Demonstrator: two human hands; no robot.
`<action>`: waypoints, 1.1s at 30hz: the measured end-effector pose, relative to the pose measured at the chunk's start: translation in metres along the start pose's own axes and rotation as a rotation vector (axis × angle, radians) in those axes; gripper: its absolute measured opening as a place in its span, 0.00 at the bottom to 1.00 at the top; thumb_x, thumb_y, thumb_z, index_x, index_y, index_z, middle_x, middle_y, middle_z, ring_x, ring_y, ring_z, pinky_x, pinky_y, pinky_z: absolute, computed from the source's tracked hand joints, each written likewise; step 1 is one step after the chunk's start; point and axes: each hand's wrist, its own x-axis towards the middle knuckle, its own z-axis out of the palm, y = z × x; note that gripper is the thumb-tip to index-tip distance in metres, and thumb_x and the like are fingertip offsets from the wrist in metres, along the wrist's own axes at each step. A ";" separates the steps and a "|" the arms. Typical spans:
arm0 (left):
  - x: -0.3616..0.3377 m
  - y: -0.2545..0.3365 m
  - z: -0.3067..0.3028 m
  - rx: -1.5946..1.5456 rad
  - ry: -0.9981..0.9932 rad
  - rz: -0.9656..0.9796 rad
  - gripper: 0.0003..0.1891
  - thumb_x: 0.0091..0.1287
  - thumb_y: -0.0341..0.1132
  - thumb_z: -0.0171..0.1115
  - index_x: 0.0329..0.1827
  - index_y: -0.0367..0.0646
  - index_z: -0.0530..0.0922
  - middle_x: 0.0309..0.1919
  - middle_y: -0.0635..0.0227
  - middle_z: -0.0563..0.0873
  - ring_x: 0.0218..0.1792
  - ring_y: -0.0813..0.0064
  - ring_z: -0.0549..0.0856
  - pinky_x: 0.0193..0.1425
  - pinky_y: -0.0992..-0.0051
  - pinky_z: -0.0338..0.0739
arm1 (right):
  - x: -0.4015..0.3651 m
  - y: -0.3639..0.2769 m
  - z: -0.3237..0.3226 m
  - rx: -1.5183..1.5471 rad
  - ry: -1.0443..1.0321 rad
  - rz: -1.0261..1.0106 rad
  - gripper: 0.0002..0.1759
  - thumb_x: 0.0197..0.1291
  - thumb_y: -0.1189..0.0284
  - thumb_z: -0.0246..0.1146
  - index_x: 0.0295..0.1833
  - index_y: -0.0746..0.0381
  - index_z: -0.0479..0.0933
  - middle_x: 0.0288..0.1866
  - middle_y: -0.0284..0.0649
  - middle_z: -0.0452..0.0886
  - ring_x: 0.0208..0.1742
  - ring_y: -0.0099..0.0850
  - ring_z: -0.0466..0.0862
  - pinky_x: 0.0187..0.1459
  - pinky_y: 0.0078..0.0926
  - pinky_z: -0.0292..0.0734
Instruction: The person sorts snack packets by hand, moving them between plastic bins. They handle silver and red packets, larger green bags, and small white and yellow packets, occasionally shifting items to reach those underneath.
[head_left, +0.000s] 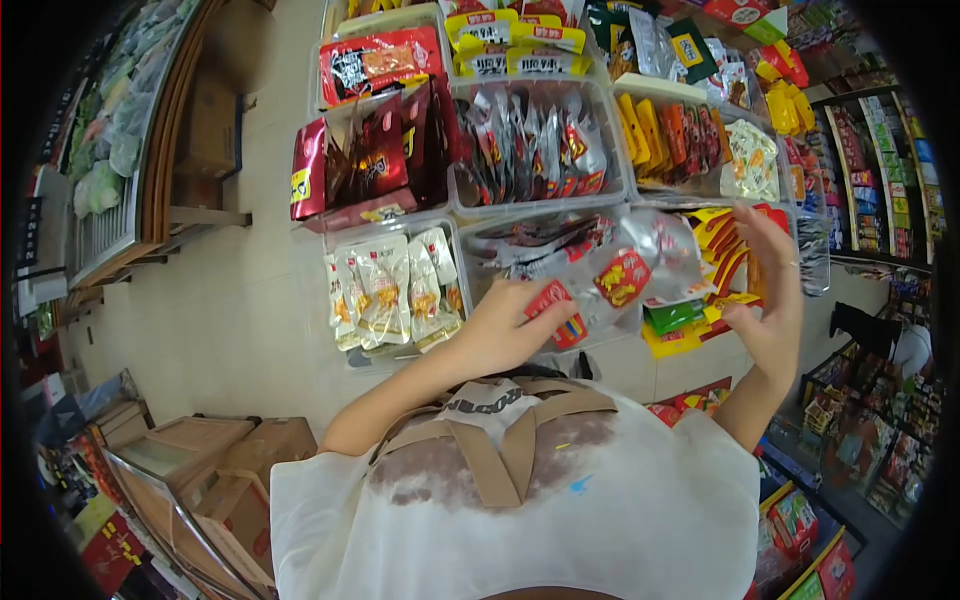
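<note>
Left hand: the left hand [505, 325] is seen clenched on a red-labelled packet [556, 312], which is held just in front of the middle bin [472, 270].
Right hand: the right hand [770, 290] is kept released, fingers spread (nothing gripped), just right of the middle bin.
Middle bin: silver packets [640, 262] are heaped in it.
Left of the middle bin: pale packets [390, 290] are stood in rows.
Right of the middle bin: yellow packets [722, 245] are stacked behind the right hand.
</note>
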 end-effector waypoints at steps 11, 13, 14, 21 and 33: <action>0.014 0.022 -0.025 -0.562 0.381 0.042 0.18 0.58 0.40 0.61 0.48 0.39 0.72 0.39 0.68 0.80 0.39 0.80 0.79 0.43 0.79 0.72 | -0.007 0.009 0.079 0.779 0.018 0.301 0.31 0.56 0.66 0.57 0.61 0.69 0.56 0.55 0.45 0.69 0.54 0.28 0.70 0.57 0.26 0.61; 0.009 0.017 -0.019 -0.571 0.343 0.013 0.19 0.59 0.40 0.60 0.48 0.38 0.71 0.41 0.68 0.80 0.42 0.80 0.78 0.47 0.79 0.71 | -0.003 0.005 0.096 0.763 0.084 0.316 0.32 0.56 0.62 0.56 0.60 0.69 0.58 0.54 0.44 0.70 0.52 0.27 0.71 0.54 0.24 0.63; 0.006 0.015 -0.016 -0.568 0.338 0.012 0.19 0.59 0.40 0.60 0.48 0.38 0.71 0.41 0.68 0.80 0.42 0.80 0.78 0.47 0.79 0.71 | -0.003 0.004 0.102 0.745 0.141 0.331 0.33 0.56 0.57 0.55 0.60 0.69 0.59 0.53 0.44 0.71 0.50 0.27 0.73 0.52 0.23 0.65; -0.021 0.002 0.006 -0.311 0.066 -0.080 0.16 0.62 0.42 0.56 0.45 0.37 0.75 0.36 0.67 0.82 0.36 0.81 0.78 0.44 0.78 0.71 | -0.014 0.015 0.095 0.867 0.312 0.427 0.18 0.51 0.74 0.62 0.49 0.66 0.69 0.45 0.38 0.75 0.42 0.22 0.75 0.44 0.21 0.71; -0.019 -0.013 0.025 0.006 -0.201 0.170 0.15 0.64 0.38 0.48 0.44 0.35 0.71 0.28 0.49 0.79 0.29 0.51 0.77 0.33 0.66 0.70 | -0.062 0.049 0.087 0.989 0.238 0.543 0.28 0.43 0.68 0.69 0.50 0.66 0.68 0.43 0.37 0.75 0.43 0.24 0.75 0.46 0.23 0.70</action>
